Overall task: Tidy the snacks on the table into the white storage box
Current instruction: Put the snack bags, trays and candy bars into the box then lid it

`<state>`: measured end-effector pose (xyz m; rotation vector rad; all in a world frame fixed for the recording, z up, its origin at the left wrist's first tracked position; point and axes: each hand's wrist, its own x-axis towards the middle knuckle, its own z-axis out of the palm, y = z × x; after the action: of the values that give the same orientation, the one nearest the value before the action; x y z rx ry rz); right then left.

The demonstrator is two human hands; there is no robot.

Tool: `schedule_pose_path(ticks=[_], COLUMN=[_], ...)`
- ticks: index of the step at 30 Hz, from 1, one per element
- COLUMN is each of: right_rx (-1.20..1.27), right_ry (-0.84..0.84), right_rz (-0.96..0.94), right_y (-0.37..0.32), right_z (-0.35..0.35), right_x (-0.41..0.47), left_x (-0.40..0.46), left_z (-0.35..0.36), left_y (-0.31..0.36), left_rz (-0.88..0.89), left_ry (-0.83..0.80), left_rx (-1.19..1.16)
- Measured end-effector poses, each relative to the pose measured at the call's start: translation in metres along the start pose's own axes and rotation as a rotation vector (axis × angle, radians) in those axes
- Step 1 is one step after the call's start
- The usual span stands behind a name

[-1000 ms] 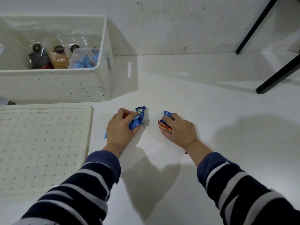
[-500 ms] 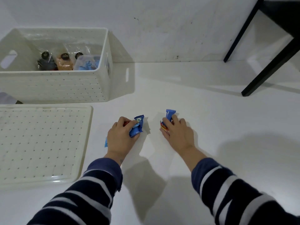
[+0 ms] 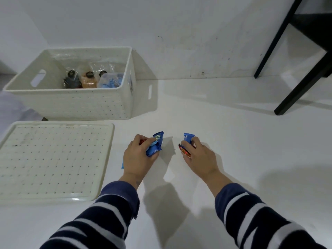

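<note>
Blue snack packets [image 3: 156,145] are gripped in the left hand [image 3: 137,158], low over the desk [image 3: 233,150]. A blue packet [image 3: 188,138] and a red one [image 3: 184,150] are pinched by the right hand [image 3: 201,159]. The white box [image 3: 77,103] is seen open-topped at far left, bagged snacks [image 3: 89,79] inside, its lid [image 3: 52,159] lying flat just before it. Bare desk is seen between hands and box; black legs [image 3: 301,87] are seen at far right.
</note>
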<state>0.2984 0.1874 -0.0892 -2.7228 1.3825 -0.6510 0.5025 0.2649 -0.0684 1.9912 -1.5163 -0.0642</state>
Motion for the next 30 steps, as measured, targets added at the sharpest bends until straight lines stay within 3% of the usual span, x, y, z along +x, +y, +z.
schedule_pose_path(ticks=[11, 13, 16, 20, 25, 30], right_rx=[0.178, 0.158, 0.206, 0.238, 0.422, 0.583], right_ry=[0.164, 0.254, 0.232, 0.101, -0.196, -0.261], right_rz=[-0.131, -0.233, -0.241, -0.201, -0.022, 0.208], right_y=[-0.073, -0.133, -0.148, -0.206, -0.264, -0.303], right_z=[-0.067, -0.069, -0.085, -0.075, -0.038, 0.011], right_x=[0.132, 0.192, 0.213, 0.277, 0.353, 0.398], left_x=[0.076, 0.115, 0.139, 0.19, 0.257, 0.297], left_z=[-0.112, -0.171, -0.193, -0.238, -0.261, -0.245], left_y=[-0.013, -0.059, -0.067, -0.118, -0.179, -0.235], left_rz=[0.126, 0.148, 0.135, 0.1, -0.047, -0.088], left_ry=[0.286, 0.393, 0.384, 0.298, -0.091, -0.25], left_rx=[0.062, 0.108, 0.128, 0.116, 0.216, 0.196])
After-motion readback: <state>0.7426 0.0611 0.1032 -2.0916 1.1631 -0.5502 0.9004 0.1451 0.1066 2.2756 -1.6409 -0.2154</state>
